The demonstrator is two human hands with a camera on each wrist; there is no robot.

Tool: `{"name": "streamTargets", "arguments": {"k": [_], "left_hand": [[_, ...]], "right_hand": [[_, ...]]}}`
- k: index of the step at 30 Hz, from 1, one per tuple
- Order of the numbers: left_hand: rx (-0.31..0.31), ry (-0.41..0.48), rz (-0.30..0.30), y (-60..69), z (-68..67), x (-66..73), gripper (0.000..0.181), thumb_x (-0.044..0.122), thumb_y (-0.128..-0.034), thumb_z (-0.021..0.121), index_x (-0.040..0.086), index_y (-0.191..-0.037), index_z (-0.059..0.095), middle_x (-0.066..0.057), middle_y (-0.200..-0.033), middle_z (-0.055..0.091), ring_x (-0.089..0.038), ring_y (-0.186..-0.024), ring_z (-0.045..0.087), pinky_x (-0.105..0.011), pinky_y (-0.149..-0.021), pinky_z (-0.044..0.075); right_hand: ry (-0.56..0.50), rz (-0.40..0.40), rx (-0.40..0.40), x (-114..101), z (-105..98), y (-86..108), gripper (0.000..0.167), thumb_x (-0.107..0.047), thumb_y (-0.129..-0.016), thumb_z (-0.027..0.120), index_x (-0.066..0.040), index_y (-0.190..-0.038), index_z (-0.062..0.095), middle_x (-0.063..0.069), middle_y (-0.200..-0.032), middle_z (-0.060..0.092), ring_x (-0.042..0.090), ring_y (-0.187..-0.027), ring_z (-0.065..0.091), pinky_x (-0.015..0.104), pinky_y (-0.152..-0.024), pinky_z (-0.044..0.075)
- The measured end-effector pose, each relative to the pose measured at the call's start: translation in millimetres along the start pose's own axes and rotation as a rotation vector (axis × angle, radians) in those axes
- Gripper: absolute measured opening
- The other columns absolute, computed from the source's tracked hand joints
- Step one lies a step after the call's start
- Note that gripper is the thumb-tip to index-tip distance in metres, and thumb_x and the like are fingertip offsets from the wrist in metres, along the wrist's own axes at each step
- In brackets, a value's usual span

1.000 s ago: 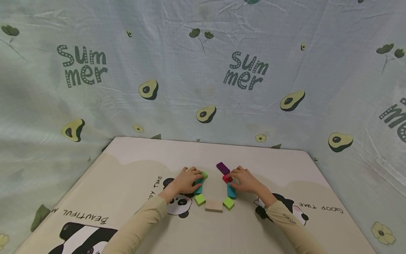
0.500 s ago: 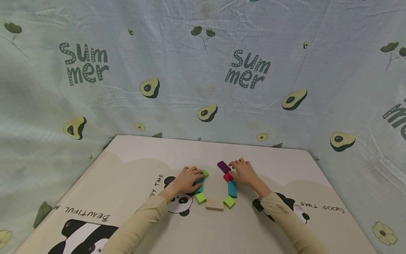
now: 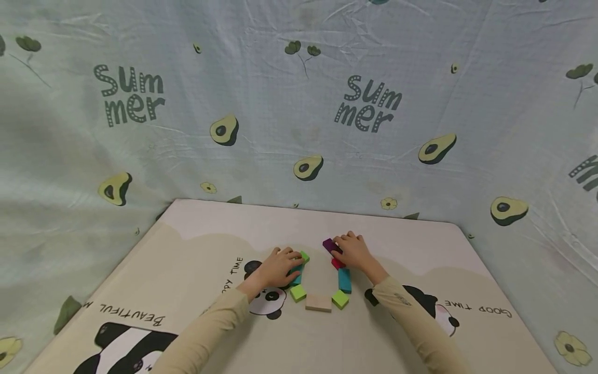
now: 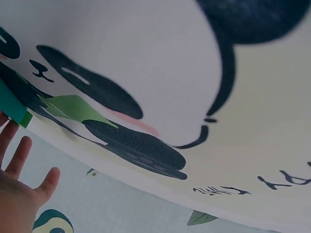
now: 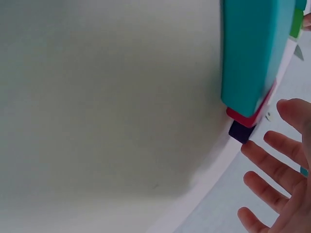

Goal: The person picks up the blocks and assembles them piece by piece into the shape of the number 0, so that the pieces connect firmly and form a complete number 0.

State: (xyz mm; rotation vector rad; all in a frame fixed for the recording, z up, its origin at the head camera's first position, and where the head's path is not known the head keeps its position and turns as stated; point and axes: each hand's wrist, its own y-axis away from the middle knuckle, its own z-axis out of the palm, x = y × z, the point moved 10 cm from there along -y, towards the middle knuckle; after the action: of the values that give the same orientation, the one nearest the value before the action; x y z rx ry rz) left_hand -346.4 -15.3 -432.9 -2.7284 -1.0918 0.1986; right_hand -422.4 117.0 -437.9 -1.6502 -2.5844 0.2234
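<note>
Small coloured blocks stand in a U on the printed mat in the head view. My left hand [image 3: 277, 267] rests at the left arm of the U, over a teal block [image 3: 297, 278] and beside a green block [image 3: 305, 257]; its fingers look relaxed and spread in the left wrist view. At the right arm, my right hand [image 3: 355, 252] holds a purple block [image 3: 328, 244] between thumb and fingers, partly covering it. A red block [image 3: 337, 264] lies just below, then another teal block [image 3: 344, 281]. In the right wrist view, a fingertip touches the dark purple block [image 5: 241, 132].
Two lime-green blocks, one on the left [image 3: 298, 293] and one on the right [image 3: 340, 299], flank a plain wooden block [image 3: 318, 303] at the bottom of the U. The mat [image 3: 261, 228] carries panda prints. A printed curtain [image 3: 261, 104] hangs behind it.
My right hand has moved from the red and teal blocks up and left onto the purple block. My left hand stays over its teal block. The head view has shifted slightly.
</note>
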Motion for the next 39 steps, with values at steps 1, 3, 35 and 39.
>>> {"name": "streamTargets", "arguments": {"k": [1, 3, 35, 39], "left_hand": [[-0.001, -0.002, -0.002, -0.1, 0.6, 0.0, 0.035, 0.030, -0.0894, 0.051, 0.015, -0.120, 0.057, -0.003, -0.121, 0.056, -0.021, -0.109, 0.049, -0.047, -0.087, 0.040], [-0.001, -0.001, -0.002, -0.3, 1.2, 0.4, 0.035, 0.030, -0.0894, 0.051, 0.015, -0.120, 0.057, -0.003, -0.121, 0.056, -0.021, -0.109, 0.049, -0.047, -0.086, 0.040], [0.019, -0.048, 0.001, 0.2, 0.5, 3.5, 0.034, 0.030, -0.0891, 0.051, 0.014, -0.118, 0.058, -0.002, -0.118, 0.057, -0.019, -0.105, 0.050, -0.041, -0.080, 0.042], [0.018, -0.053, 0.002, 0.0, 0.5, 3.3, 0.034, 0.030, -0.0891, 0.051, 0.014, -0.119, 0.058, -0.002, -0.118, 0.057, -0.019, -0.105, 0.050, -0.040, -0.080, 0.042]], "right_hand": [[0.010, -0.003, -0.002, -0.6, 1.4, -1.0, 0.031, -0.034, -0.085, 0.058, -0.014, -0.108, 0.060, 0.006, -0.104, 0.062, 0.022, -0.096, 0.047, 0.045, -0.083, 0.038], [0.018, -0.006, -0.011, -1.6, 3.9, -2.7, 0.029, -0.033, -0.085, 0.058, -0.014, -0.107, 0.061, 0.007, -0.105, 0.062, 0.022, -0.096, 0.047, 0.045, -0.083, 0.038], [-0.066, -0.238, -0.056, -42.4, -3.5, -11.7, 0.016, -0.020, -0.080, 0.066, -0.024, -0.096, 0.066, -0.002, -0.099, 0.066, 0.021, -0.093, 0.049, 0.046, -0.080, 0.036], [-0.048, -0.262, -0.063, -45.2, -4.4, -9.7, 0.016, -0.020, -0.081, 0.065, -0.025, -0.096, 0.066, -0.003, -0.099, 0.066, 0.019, -0.090, 0.049, 0.045, -0.079, 0.036]]}}
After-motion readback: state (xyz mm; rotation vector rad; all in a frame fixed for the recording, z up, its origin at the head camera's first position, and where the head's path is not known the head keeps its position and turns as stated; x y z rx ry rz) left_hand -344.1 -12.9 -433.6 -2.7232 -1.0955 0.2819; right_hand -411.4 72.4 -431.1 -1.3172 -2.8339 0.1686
